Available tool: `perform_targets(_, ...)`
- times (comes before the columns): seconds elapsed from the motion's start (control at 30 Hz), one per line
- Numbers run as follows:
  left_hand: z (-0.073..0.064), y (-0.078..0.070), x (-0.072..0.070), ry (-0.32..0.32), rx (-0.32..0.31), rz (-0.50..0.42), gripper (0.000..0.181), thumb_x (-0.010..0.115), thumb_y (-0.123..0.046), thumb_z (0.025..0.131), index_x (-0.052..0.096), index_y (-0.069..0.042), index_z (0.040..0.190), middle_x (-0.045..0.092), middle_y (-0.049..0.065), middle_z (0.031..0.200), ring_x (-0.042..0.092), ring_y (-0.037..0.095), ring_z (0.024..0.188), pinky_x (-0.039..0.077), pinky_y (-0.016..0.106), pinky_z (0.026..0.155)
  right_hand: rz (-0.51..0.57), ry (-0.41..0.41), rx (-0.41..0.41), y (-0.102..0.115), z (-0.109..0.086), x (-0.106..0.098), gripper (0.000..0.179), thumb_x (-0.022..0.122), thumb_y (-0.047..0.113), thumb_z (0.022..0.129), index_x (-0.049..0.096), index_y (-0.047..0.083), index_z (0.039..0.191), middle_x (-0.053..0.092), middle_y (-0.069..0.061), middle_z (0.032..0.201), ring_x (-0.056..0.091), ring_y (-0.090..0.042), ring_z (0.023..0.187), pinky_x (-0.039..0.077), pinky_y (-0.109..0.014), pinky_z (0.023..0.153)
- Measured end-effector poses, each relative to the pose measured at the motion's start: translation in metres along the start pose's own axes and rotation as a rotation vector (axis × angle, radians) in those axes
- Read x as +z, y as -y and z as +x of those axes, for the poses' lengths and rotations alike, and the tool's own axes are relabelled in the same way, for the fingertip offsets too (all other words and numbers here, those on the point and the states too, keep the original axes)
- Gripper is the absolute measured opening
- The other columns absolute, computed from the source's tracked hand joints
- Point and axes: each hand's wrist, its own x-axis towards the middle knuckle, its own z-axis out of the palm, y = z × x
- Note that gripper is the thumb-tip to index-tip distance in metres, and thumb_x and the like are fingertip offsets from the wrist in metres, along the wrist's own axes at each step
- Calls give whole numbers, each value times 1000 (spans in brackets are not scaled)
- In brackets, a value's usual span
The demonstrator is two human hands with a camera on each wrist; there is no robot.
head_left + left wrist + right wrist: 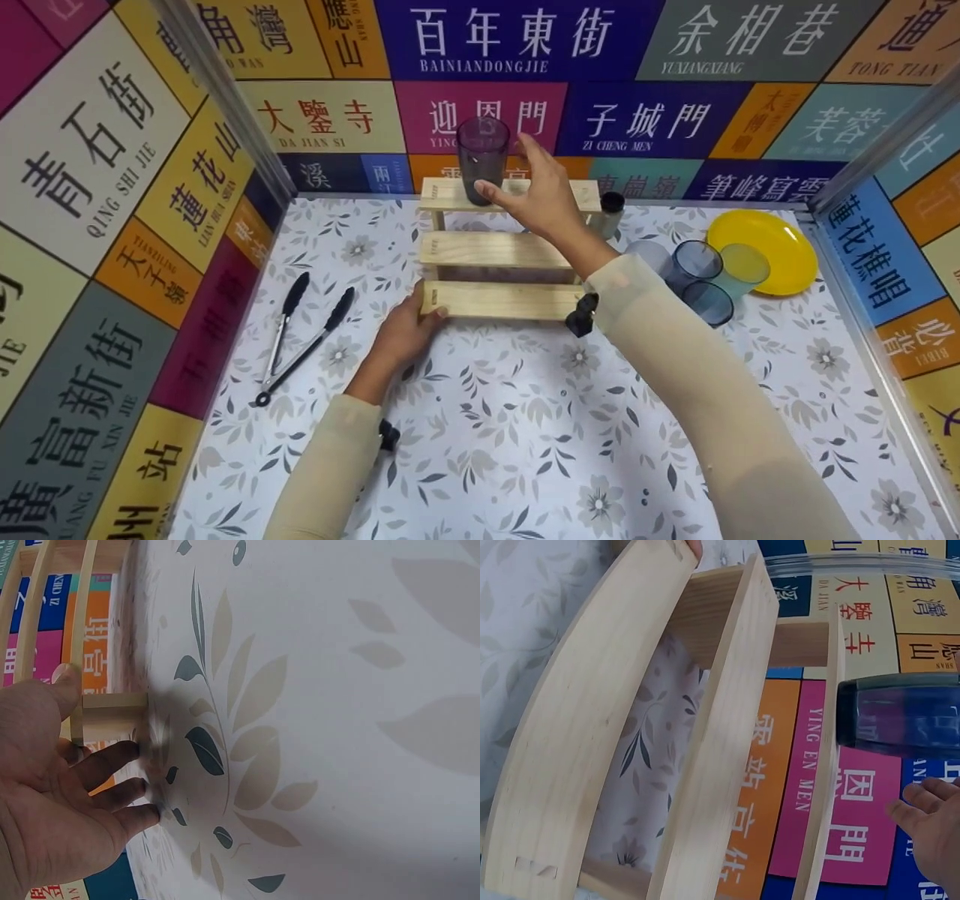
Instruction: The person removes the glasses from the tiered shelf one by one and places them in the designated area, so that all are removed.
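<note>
A three-step wooden rack stands in the middle of the table, its planks also filling the right wrist view. My left hand grips the left end of the lowest step, thumb on the plank; its other fingers spread below. On the top step a dark purple-tinted cup stands upright. Around it, with thumb and fingers spread, is my right hand. The right wrist view shows a gap between the fingers and the cup; whether the thumb touches it I cannot tell.
Several tinted cups stand close together right of the rack, beside a yellow plate. A small dark-topped container is behind the rack's right end. Black-tipped tongs lie spread at left. Sign-printed panels enclose the table.
</note>
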Motion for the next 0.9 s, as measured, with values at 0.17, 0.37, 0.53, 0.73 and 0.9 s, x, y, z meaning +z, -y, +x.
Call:
perform_targets(0.17, 0, 0, -1, -3, -4, -3, 83, 62, -47, 113, 24, -10, 177, 51, 27, 168, 51, 47, 155, 39, 59, 130, 41, -24, -2, 4, 10, 5, 105, 86, 62, 91, 40, 10, 170, 65, -8, 154, 59, -25, 147, 46, -42, 126)
perform_targets(0.37, 1, 1, 1, -6, 4, 0, 84, 63, -47, 112, 25, -9, 177, 52, 27, 167, 52, 47, 154, 41, 59, 128, 67, -72, -25, 9, 20, 10, 94, 89, 57, 91, 49, 12, 163, 71, -7, 143, 65, -21, 137, 49, -39, 121)
perform_targets(0.53, 0, 0, 0, -5, -18, -10, 85, 63, -48, 112, 24, -8, 177, 50, 27, 168, 50, 47, 156, 39, 58, 130, 73, -70, -35, 12, 26, 15, 88, 90, 55, 91, 52, 16, 159, 71, -4, 143, 67, -18, 132, 52, -37, 117)
perform_targets(0.73, 1, 1, 0, -8, -17, -14, 85, 63, -50, 112, 25, -10, 177, 52, 26, 167, 52, 47, 154, 40, 58, 129, 70, -79, -10, 14, 28, 22, 90, 90, 54, 92, 49, 15, 161, 69, -7, 148, 67, -22, 134, 55, -40, 116)
perform_targets(0.9, 1, 3, 1, -8, -8, -20, 86, 63, -50, 112, 25, -8, 177, 51, 26, 168, 51, 46, 155, 40, 57, 130, 87, -107, 15, 16, 30, 26, 94, 89, 56, 91, 47, 14, 163, 67, -11, 149, 66, -26, 134, 53, -43, 117)
